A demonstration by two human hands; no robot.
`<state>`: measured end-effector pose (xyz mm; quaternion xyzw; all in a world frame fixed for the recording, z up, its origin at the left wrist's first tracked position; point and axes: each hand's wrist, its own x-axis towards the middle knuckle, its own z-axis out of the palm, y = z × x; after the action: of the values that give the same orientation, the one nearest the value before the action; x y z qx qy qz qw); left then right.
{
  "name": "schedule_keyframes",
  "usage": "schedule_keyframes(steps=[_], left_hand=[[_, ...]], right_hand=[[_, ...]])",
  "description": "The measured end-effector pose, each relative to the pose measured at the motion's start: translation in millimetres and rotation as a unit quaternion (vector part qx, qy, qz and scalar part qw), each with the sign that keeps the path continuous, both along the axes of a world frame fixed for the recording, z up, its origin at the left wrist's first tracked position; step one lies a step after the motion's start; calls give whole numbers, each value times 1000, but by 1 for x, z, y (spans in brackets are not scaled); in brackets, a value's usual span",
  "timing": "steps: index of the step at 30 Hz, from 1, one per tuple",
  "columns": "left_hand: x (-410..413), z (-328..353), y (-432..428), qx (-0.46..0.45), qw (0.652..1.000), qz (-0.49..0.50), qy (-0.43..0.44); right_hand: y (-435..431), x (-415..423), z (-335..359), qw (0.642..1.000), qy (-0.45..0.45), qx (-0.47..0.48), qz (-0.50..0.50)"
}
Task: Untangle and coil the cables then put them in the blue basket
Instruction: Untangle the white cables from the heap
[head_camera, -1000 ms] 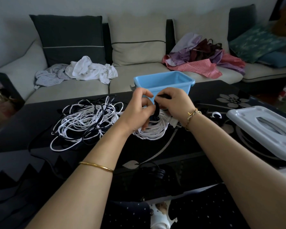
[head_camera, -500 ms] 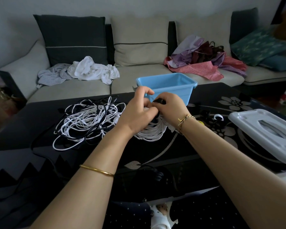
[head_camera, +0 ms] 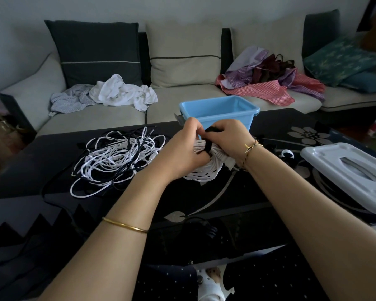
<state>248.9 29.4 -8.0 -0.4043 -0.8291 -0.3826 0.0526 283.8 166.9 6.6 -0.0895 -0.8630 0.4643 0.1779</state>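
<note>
Binding tightens in the head view: within a second the black fabric strap [head_camera: 208,147] has drawn snug round the coiled white cable bundle [head_camera: 202,174], near the far edge of the black glass table [head_camera: 226,203]. The left hand [head_camera: 182,155] grips the coil with curled fingers; the right hand [head_camera: 230,137] pinches the strap's tail. The blue plastic basket [head_camera: 221,111] just behind looks the next stop; tangled white and black cables [head_camera: 117,157] wait to the left.

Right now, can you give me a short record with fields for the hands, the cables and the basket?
left hand: holds the white coil
right hand: pinches the black strap wrapped around that coil
tangled cables: white and black, loose on the table, left of the hands
blue basket: behind the hands, no cable visible inside
</note>
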Motion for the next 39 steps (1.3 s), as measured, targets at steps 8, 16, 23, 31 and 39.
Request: schedule_keyframes(steps=[8,16,23,31,39], left_hand=[[1,-3,4,-30,999,-6,31],[2,-6,8,-48,995,-10,83],[-4,-7,8,-4,999,18,31],[-6,-4,7,89,981,110,-131],[-11,-5,8,144,966,147,-159]], right_hand=[[5,-5,-3,994,-62,-93,-17],[8,-6,-5,979,-114,-159,-48],[10,-3,-11,991,-32,-109,-75],[-10,13,1,986,85,140,-29],[-29,16,-1,911,32,403,-84]])
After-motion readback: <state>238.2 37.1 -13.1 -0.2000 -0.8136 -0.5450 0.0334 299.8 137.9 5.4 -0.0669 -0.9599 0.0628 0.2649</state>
